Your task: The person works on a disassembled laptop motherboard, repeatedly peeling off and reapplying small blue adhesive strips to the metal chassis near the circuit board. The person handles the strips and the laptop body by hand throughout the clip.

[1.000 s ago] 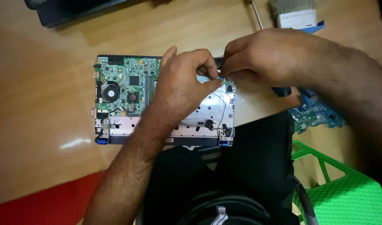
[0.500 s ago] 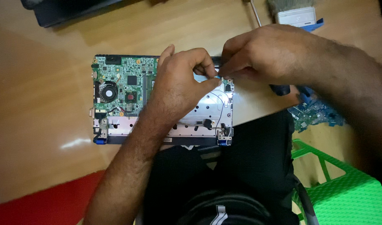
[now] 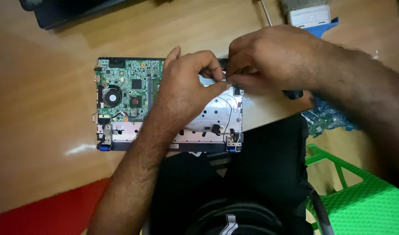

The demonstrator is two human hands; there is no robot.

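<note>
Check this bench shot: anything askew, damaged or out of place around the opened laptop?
Nothing looks damaged. The opened laptop lies square but overhangs the wooden table edge above the lap. A loose green circuit board sits off the table's right corner. Left hand and right hand pinch together at the metal plate; what they hold is hidden.

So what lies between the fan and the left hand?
In the head view, green circuit board with a dark square chip fills the stretch between the fan and the left hand.

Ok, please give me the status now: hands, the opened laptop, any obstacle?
Left hand and right hand meet fingertip to fingertip over the laptop's metal plate. Green board with fan exposed, untouched. Thin black wire loose near the right hinge.
</note>
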